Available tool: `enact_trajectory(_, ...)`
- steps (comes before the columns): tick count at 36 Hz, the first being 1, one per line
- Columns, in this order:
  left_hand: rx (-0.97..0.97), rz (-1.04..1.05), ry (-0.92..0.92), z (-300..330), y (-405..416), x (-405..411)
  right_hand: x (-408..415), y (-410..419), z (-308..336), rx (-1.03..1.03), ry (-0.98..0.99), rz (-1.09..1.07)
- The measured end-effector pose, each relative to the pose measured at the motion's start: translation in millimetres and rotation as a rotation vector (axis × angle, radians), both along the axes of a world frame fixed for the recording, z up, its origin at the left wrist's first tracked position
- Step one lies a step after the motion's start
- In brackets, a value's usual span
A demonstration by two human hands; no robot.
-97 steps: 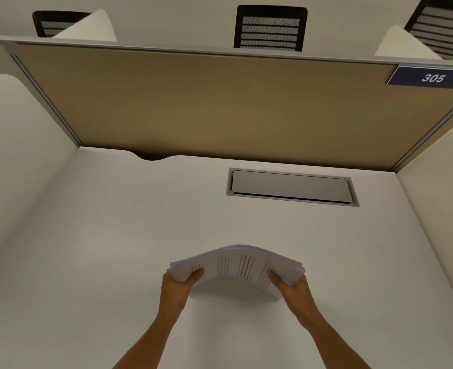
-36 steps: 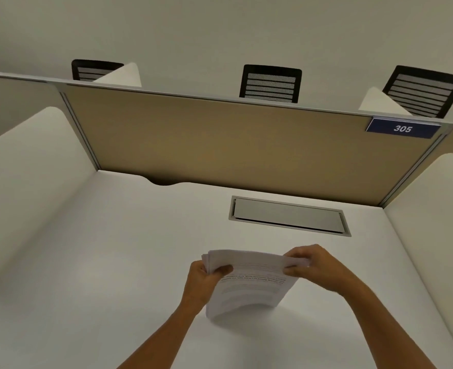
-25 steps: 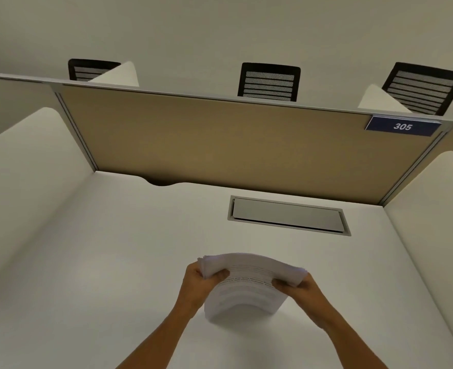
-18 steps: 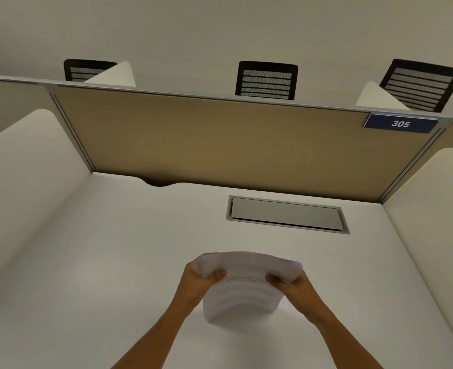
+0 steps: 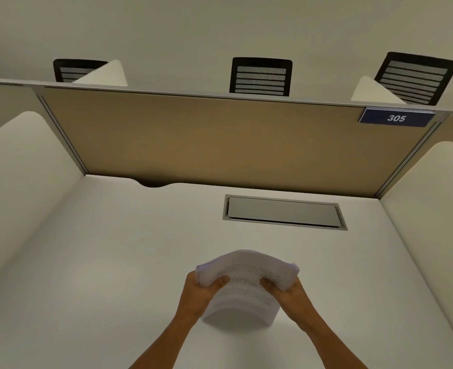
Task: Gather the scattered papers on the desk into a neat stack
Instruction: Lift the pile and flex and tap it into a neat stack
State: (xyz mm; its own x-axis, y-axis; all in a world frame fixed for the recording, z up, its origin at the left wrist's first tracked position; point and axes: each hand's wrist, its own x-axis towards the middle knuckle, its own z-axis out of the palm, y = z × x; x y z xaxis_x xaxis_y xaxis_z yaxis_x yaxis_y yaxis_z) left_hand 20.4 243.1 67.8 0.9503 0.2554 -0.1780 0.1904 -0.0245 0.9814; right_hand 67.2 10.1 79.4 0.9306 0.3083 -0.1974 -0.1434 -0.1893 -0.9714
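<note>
A thick stack of white printed papers (image 5: 244, 286) stands on its lower edge on the white desk (image 5: 113, 262), bowed so that its top curves toward the far side. My left hand (image 5: 198, 291) grips the stack's left edge near the top, thumb on the printed face. My right hand (image 5: 289, 291) grips its right edge in the same way. Both forearms reach in from the bottom of the view. I see no loose sheets lying elsewhere on the desk.
A grey cable hatch (image 5: 284, 212) is set into the desk behind the stack. A tan divider panel (image 5: 220, 145) with a blue "305" label (image 5: 396, 118) closes the back, white side screens flank the desk, and black chair backs (image 5: 260, 76) show beyond.
The stack went from lying flat between my hands to standing upright on the desk. My right hand shifted from the top edge down to the right side, and the top edge now bows further.
</note>
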Motion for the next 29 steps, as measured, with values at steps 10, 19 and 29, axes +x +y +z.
enact_trajectory(10, -0.002, 0.036, 0.093, -14.3, 0.6, -5.4, -0.4, -0.8, -17.7, -0.020, 0.039, 0.036)
enact_trajectory(19, -0.040, 0.043, 0.058, -6.6, 1.6, -9.7, 6.3, -2.5, -11.5, -0.026, 0.017, 0.029)
enact_trajectory(29, 0.000, -0.016, 0.074, -4.1, -4.2, -11.9, 5.0, 0.1, -17.1, -0.052, 0.033, 0.026)
